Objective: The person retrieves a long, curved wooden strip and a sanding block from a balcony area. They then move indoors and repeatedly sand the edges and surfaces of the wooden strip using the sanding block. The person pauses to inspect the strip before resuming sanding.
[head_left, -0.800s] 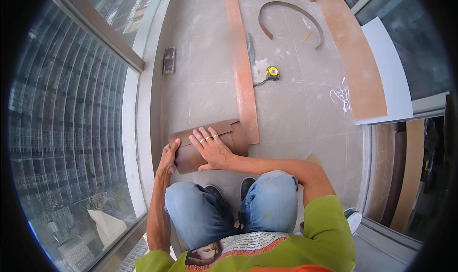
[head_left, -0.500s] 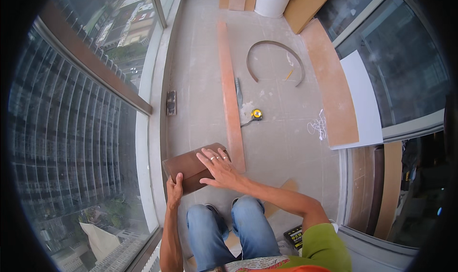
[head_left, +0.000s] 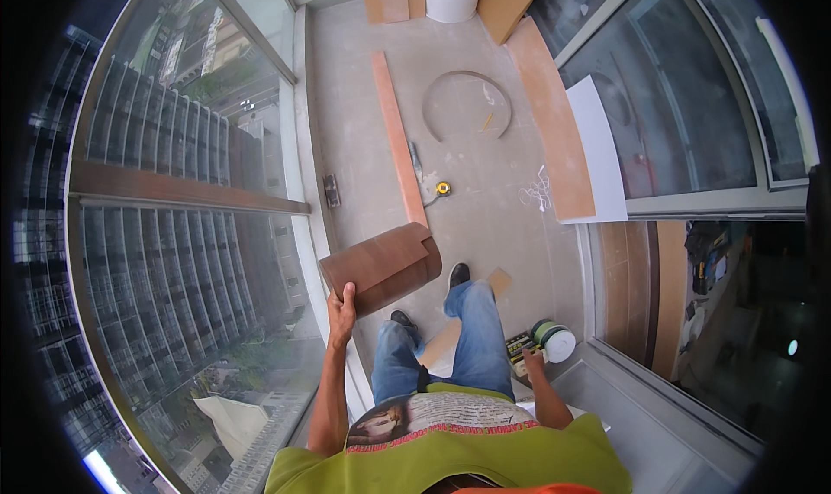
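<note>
My left hand (head_left: 342,314) grips the near left end of a brown sheet roll (head_left: 381,264), thumb on top. The roll is held tilted above the floor, its loose edge showing along the upper side. My right hand (head_left: 534,364) hangs low at my right side, away from the roll. It is in front of a round tub with a white lid (head_left: 562,347) and a black and yellow package (head_left: 519,348). Its fingers are small and partly hidden, and whether they touch either thing is unclear.
A long pinkish strip (head_left: 395,135) lies on the floor beyond the roll, beside a yellow tape measure (head_left: 443,188). Farther off are a curved strip (head_left: 467,72) and white cord (head_left: 538,191). Windows line the left; boards (head_left: 554,122) lean at right.
My right hand has left the roll and dropped to my right side. The left hand has lifted the roll, and my body has risen and my feet have spread.
</note>
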A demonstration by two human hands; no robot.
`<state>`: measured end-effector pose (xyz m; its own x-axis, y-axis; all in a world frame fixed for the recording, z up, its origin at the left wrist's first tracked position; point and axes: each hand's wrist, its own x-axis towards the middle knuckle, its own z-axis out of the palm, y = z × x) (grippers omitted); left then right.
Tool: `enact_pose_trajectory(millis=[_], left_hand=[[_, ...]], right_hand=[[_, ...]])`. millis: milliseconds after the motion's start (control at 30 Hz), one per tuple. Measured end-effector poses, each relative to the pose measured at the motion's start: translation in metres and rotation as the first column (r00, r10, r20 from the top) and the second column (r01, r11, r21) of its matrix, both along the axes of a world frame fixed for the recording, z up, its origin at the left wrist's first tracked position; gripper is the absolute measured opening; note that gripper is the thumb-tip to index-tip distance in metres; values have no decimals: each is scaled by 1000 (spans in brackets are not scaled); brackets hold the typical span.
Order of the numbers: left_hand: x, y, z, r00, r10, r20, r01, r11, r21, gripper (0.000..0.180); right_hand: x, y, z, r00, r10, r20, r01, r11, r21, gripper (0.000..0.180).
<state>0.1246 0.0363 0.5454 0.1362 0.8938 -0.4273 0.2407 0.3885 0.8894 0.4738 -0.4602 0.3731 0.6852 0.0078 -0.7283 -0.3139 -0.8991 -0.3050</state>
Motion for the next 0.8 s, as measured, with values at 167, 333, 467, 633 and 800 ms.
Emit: enact_pose_trajectory(millis=[167,333,467,633,800], left_hand=[[69,51,37,993,-58,-99,57,998,-9,50],[208,128,71,982,-159,-106,165,985,50,49],[262,175,123,984,-31,-177,54,991,125,47],[356,241,166,1000,16,2,-16,971,239,48],[411,298,184,992,128,-25,-112,937,331,49]], right_hand=[[4,-18,37,918,-301,-256,257,947,-192,80],[72,65,6,748,-283,-600,415,905,90,80],[198,266,68,878,-118,-463,233,952,200,77],[438,387,132,988,-48,-145,118,841,528,79],[555,472,173,996,-92,20,59,779,624,78]])
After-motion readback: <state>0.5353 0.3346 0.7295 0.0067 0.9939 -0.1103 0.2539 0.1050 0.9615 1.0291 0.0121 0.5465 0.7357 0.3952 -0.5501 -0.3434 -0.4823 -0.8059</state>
